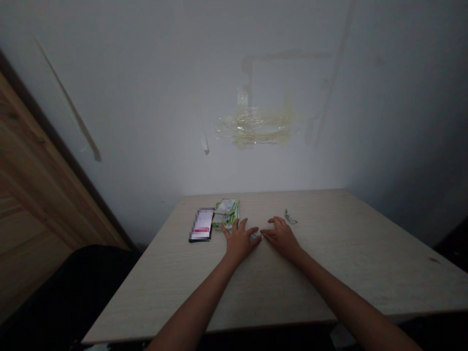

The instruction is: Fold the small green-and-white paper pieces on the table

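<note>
I find a small pale piece on the tabletop, right of the phone, between the fingertips of the left hand and right hand. Left fingers are spread, right ones bent; whether either grip pinches the piece I cannot tell. I judge the step in hand to be two-handed fingertip work; the next move calls for fine control. Packets lie just right of the phone, a crumpled scrap farther right. Beyond the phone, the stained wall bears tape; wooden boards stand left.
</note>
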`<act>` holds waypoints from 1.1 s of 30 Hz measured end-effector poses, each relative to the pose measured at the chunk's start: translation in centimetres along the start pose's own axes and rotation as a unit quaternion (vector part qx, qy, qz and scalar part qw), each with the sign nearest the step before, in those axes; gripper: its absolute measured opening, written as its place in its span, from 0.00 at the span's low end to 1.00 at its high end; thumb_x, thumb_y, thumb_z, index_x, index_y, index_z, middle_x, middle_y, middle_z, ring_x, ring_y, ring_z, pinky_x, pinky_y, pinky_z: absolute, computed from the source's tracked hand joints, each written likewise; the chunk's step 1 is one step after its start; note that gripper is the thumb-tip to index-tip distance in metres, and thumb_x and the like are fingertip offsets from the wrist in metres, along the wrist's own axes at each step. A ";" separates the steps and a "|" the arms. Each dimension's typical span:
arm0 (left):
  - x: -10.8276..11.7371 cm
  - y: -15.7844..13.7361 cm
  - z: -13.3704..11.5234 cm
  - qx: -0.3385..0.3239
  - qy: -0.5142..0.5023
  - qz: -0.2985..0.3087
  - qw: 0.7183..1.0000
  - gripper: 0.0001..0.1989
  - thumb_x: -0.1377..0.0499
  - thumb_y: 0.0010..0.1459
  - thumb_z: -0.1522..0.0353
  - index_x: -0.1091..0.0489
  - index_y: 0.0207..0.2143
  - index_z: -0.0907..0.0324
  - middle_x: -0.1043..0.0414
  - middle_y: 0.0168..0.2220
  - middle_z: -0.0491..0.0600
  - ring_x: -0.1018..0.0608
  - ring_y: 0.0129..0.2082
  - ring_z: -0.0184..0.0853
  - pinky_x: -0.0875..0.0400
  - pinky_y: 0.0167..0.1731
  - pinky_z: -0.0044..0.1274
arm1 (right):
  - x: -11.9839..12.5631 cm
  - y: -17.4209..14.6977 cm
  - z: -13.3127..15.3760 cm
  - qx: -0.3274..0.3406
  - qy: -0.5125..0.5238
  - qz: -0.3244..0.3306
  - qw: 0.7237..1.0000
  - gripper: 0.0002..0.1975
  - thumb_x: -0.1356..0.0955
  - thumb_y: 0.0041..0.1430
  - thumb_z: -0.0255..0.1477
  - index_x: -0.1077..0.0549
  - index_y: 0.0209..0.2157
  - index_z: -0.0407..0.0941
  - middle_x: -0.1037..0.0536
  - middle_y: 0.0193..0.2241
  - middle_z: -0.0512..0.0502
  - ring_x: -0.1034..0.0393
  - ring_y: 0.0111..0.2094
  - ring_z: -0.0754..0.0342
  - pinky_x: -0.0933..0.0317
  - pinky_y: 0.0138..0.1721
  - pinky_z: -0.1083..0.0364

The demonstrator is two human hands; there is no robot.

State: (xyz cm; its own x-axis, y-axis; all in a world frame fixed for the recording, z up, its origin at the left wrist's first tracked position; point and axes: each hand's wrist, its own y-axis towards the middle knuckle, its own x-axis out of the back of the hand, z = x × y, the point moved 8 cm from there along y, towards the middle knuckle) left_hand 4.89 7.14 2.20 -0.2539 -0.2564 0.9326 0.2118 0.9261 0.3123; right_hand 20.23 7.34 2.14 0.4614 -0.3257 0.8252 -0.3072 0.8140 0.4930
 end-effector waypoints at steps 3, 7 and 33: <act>0.0 0.1 0.0 -0.007 0.000 -0.006 1.000 0.19 0.46 0.57 0.46 0.29 0.50 0.32 0.42 0.65 0.44 0.45 0.65 0.54 0.70 0.56 0.64 | -0.2 0.0 -0.2 -0.018 -0.012 0.020 1.000 0.11 0.33 0.62 0.35 0.21 0.44 0.58 0.32 0.51 0.42 0.43 0.57 0.44 0.41 0.54 0.45; 0.2 0.1 0.0 -0.015 0.009 -0.020 1.000 0.19 0.46 0.57 0.46 0.29 0.49 0.31 0.40 0.64 0.44 0.44 0.64 0.55 0.69 0.56 0.64 | -0.3 -0.1 -0.3 -0.025 -0.012 0.033 0.999 0.12 0.33 0.62 0.35 0.22 0.46 0.58 0.33 0.53 0.42 0.44 0.58 0.43 0.41 0.54 0.45; 1.1 -0.3 -0.6 -0.031 0.025 -0.030 0.999 0.19 0.47 0.59 0.48 0.29 0.51 0.34 0.37 0.62 0.44 0.44 0.65 0.55 0.70 0.59 0.61 | 1.0 -0.6 1.3 0.081 -0.027 -0.013 0.996 0.08 0.31 0.56 0.28 0.18 0.35 0.49 0.29 0.45 0.40 0.40 0.56 0.42 0.41 0.54 0.41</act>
State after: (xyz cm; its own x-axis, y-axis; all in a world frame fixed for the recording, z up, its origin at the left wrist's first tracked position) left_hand 5.09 6.39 3.25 -0.2209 -0.3258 0.9193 0.2566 0.8899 0.3771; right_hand 19.80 5.93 3.04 0.4270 -0.3739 0.8233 -0.4282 0.7183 0.5483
